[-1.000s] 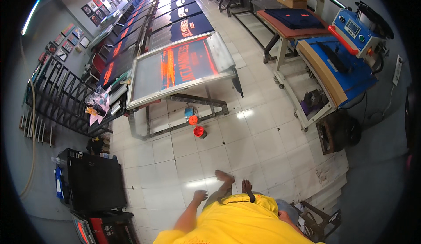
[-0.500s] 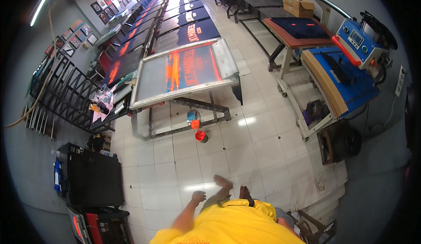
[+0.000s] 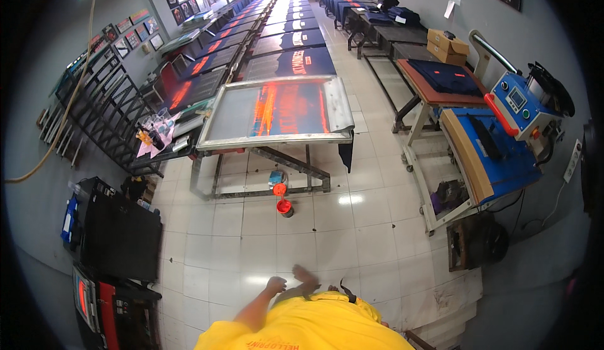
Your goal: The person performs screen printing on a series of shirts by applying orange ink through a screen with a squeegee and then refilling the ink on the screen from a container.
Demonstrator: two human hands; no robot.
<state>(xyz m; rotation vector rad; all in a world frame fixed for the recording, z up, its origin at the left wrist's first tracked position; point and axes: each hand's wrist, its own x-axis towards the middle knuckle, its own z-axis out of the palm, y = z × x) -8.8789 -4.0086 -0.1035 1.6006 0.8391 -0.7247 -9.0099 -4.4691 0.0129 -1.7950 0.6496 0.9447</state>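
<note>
My left hand point(image 3: 275, 285) hangs low in front of the yellow shirt point(image 3: 302, 328), over the tiled floor. Its fingers are curled in and nothing shows in them. My right hand is hidden behind the shirt, with only a sliver of skin at its right edge. A bare foot point(image 3: 305, 274) shows just beyond the left hand. Farther ahead, a framed printing screen point(image 3: 217, 112) smeared with orange ink lies on the near end of a long table. On the floor below stands an open ink tub point(image 3: 285, 208), with its orange-stained lid point(image 3: 280, 189) beside it.
Rows of dark printed shirts point(image 3: 288, 62) run away along the long table. A blue heat press point(image 3: 516, 108) stands on a wheeled stand at right, near cardboard boxes point(image 3: 448, 47). At left are a black cabinet point(image 3: 123, 230) and a black metal rack point(image 3: 104, 98).
The view has tilted up and shifted, so the table and ink tub sit lower in it. The left hand stays low with curled fingers; the foot beyond it appears slightly left.
</note>
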